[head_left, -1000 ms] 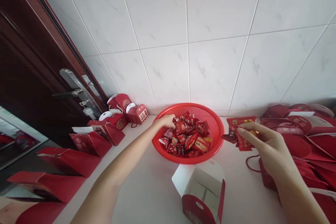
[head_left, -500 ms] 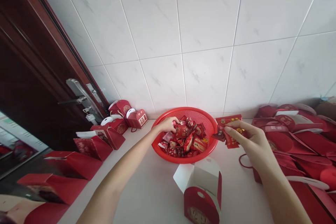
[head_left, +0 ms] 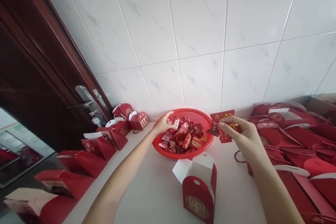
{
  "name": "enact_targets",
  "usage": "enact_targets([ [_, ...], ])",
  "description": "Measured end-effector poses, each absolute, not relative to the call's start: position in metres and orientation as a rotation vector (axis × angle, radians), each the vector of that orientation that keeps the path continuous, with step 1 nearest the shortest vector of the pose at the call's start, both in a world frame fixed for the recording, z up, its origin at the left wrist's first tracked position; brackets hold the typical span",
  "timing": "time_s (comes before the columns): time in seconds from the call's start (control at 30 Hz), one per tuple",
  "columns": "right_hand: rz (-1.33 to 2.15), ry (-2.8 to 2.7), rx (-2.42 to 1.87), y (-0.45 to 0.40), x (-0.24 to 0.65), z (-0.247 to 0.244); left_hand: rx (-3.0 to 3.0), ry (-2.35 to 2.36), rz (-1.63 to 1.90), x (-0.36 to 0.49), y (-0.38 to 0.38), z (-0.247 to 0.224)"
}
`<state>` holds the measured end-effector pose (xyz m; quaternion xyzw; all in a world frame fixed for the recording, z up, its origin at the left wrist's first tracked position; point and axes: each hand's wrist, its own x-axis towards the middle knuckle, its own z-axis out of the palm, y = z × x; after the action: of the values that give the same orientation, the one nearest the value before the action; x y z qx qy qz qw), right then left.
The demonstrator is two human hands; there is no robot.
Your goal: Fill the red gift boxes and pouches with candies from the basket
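My left hand (head_left: pixel 165 123) is over the left side of a red plastic basket (head_left: pixel 160 149), its fingers closed on a small red candy packet (head_left: pixel 176 123) with a white label. Several red wrapped candies (head_left: pixel 187 140) lie in the basket. To the right of the basket, my right hand (head_left: pixel 240 131) pinches some red and gold packets (head_left: pixel 222 126) between thumb and fingers, above the table. In front of the basket stands a red gift box (head_left: pixel 198 196) with its white-lined flaps open.
A row of red boxes (head_left: pixel 78 162) runs along the table's left edge. Many red boxes (head_left: pixel 296 140) are piled at the right. Behind the white table (head_left: pixel 147 182) is a tiled wall (head_left: pixel 199 80); a dark door (head_left: pixel 34 59) with a metal handle is at the left.
My left hand has drawn a packet up from the pile, its white label now showing. My right hand still holds its packets. The camera view has shifted slightly.
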<state>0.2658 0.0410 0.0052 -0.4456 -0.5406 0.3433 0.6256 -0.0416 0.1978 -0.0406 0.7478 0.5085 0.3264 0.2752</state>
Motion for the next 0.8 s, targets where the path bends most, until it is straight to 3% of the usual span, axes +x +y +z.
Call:
enact_targets([
  [0.4, 0.761, -1.299, -1.001, 0.027, 0.260, 0.018, 1.788, 1.365, 1.199, -0.037, 0.157, -0.032],
  [0.8, 1.272, -1.219, -0.644, 0.030, 0.247, 0.012, 1.617, 0.996, 1.368, 0.024, 0.050, -0.010],
])
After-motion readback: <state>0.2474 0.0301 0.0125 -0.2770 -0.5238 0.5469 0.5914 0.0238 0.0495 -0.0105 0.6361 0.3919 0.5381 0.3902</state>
